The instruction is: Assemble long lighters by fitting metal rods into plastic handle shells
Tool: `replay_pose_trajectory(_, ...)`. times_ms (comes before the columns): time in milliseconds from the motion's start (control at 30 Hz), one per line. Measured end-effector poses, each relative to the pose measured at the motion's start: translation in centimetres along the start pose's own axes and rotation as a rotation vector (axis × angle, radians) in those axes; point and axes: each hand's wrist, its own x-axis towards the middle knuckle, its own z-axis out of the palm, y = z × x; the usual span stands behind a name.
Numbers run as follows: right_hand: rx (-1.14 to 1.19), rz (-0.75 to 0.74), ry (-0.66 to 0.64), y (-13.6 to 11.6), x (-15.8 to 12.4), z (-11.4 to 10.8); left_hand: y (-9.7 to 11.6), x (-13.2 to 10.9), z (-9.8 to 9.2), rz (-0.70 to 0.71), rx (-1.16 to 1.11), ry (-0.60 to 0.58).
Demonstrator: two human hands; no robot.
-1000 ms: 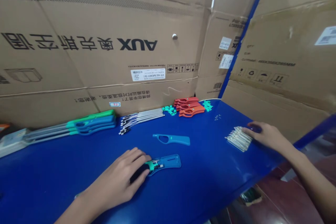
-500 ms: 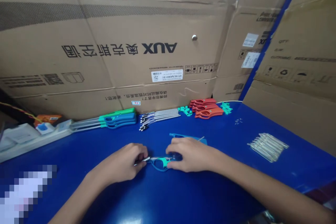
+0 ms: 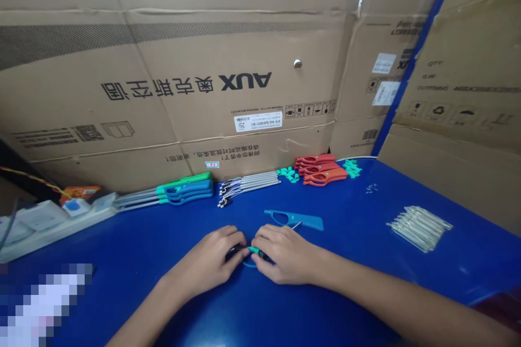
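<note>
Low over the blue table, a blue lighter shell [image 3: 249, 265] is mostly covered by my fingers. A teal trigger [image 3: 254, 250] shows in the gap between my hands. My left hand [image 3: 217, 255] is closed in a pinch at the shell's left end, a dark bit showing between its fingers. My right hand [image 3: 285, 255] is closed around the other end, where something dark shows under the fingertips. Behind the right hand sticks up a thin metal rod [image 3: 297, 225]; what it belongs to is hidden. Just beyond lies another blue lighter shell half [image 3: 310, 221].
Along the cardboard wall [image 3: 183, 119] lie long-nosed lighters [image 3: 189, 190], metal tubes with wires [image 3: 258, 180], teal pieces [image 3: 290, 174], red shells [image 3: 325, 173] and teal triggers [image 3: 351, 168]. Clear tanks [image 3: 421, 227] lie right; a power strip [image 3: 61, 227] stands left.
My left hand has moved right, closer to my right hand, and the metal tube at its fingers is now hidden. More of the shell half behind is uncovered.
</note>
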Motion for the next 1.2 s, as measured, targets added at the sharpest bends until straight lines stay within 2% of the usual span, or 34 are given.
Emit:
replay_pose_trajectory(200, -0.069, -0.006, 0.074, 0.2, 0.0, 0.2, 0.1, -0.2, 0.3, 0.031, -0.001, 0.038)
replay_pose_trajectory(467, 0.062, -0.005, 0.265, 0.8, 0.2, 0.4, -0.3, -0.3, 0.0, 0.008, -0.094, 0.062)
replay_pose_trajectory(600, 0.145, 0.012, 0.275, 0.9, 0.0, 0.3, -0.2, -0.1, 0.2, 0.013, -0.067, 0.068)
replay_pose_trajectory(767, 0.229, -0.054, 0.369, 1.1, 0.1, -1.0, -0.4, -0.1, 0.7, 0.017, -0.037, 0.045)
replay_pose_trajectory(867, 0.245, -0.015, 0.432, 1.3, 0.0, -2.2, -0.3, -0.1, 0.8, 0.020, -0.052, 0.042)
replay_pose_trajectory(933, 0.284, 0.022, 0.402, 1.3, -0.2, -2.6, -0.2, -0.1, 0.8, 0.022, -0.045, 0.043)
replay_pose_trajectory(1033, 0.267, 0.011, 0.238, 0.7, -0.6, -2.3, -0.2, -0.1, 1.0, 0.023, -0.025, 0.058)
replay_pose_trajectory(1133, 0.102, 0.005, 0.053, -0.4, -0.6, -1.3, -0.4, 0.0, 1.2, 0.022, -0.037, 0.073)
replay_pose_trajectory(1200, -0.029, 0.004, -0.022, -1.0, -0.5, -0.5, -0.5, 0.0, 1.3, 0.020, -0.055, 0.082)
